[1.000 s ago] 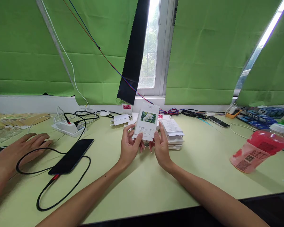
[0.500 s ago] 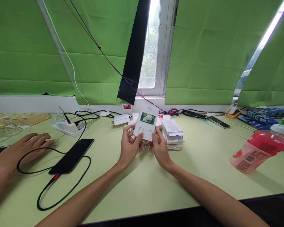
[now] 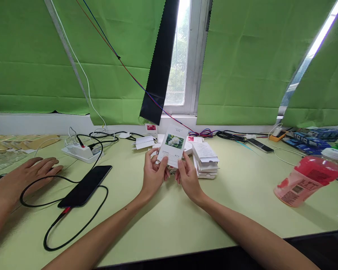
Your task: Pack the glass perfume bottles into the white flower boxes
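**Inspector A:** Fingers first. The left hand (image 3: 153, 175) has thumb and fingertips (image 3: 163, 162) pinched on the lower left edge of the white flower-print carton (image 3: 173, 146). The right hand (image 3: 188, 177) grips the lower right edge, fingers closed narrow on it.

**Inspector B:** Orientation of the carton?

**A:** Held above the table (image 3: 169, 221), clear of the surface. Long axis runs up and away from the fingers, tilted slightly right, printed face toward the camera. Both hands sit equally close, at its lower end.

**B:** Arm pose?

**A:** Both forearms converge from the near edge, wrists raised, palms facing each other.

**B:** Surroundings?

**A:** Stack of flat cartons (image 3: 205, 159) just beyond the right hand. A second person's hand (image 3: 30, 174) rests flat at far left, near a cabled phone (image 3: 86, 185). Red bottle (image 3: 308, 180) well apart, right.
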The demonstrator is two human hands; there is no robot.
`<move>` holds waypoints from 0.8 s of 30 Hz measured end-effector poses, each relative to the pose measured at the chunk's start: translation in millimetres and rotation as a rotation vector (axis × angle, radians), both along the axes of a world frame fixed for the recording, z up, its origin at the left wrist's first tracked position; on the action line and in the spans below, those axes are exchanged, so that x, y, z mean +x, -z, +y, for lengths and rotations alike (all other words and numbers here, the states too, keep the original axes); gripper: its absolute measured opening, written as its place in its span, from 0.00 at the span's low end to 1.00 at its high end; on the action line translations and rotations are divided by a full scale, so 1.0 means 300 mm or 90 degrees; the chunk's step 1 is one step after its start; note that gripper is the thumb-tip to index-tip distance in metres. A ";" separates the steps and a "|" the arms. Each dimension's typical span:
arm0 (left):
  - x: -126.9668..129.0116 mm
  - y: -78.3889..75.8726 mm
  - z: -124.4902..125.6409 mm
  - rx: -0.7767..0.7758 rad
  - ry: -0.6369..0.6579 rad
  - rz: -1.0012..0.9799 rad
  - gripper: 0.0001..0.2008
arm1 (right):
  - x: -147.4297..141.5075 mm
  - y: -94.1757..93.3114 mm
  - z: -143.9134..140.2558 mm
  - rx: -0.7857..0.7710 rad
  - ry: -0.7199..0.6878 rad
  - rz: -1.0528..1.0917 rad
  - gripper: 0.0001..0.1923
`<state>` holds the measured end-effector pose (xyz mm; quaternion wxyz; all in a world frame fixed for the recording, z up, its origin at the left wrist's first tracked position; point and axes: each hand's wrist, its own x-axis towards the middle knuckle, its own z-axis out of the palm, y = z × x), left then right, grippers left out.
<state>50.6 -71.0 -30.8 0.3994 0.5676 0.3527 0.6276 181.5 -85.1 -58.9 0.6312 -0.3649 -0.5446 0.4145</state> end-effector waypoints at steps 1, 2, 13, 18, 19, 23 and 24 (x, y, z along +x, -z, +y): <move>0.001 -0.002 -0.001 -0.002 -0.003 -0.001 0.28 | -0.001 0.000 -0.002 -0.001 -0.001 0.002 0.36; 0.001 -0.003 -0.002 -0.004 -0.004 -0.003 0.28 | -0.003 0.000 -0.003 -0.001 -0.003 0.009 0.36; 0.003 -0.002 -0.012 -0.001 0.002 0.013 0.28 | -0.009 0.018 0.003 0.056 -0.046 0.006 0.39; 0.001 0.001 -0.011 -0.005 -0.003 0.020 0.29 | -0.006 0.020 0.002 0.074 -0.023 -0.051 0.34; 0.001 0.001 -0.011 -0.005 -0.004 0.022 0.29 | -0.005 0.020 0.001 0.077 -0.017 -0.062 0.33; 0.000 0.001 -0.014 -0.006 -0.001 0.023 0.30 | -0.003 0.025 0.004 0.084 -0.005 -0.078 0.32; 0.000 0.001 -0.014 -0.007 0.001 0.023 0.30 | -0.003 0.026 0.005 0.086 -0.003 -0.077 0.32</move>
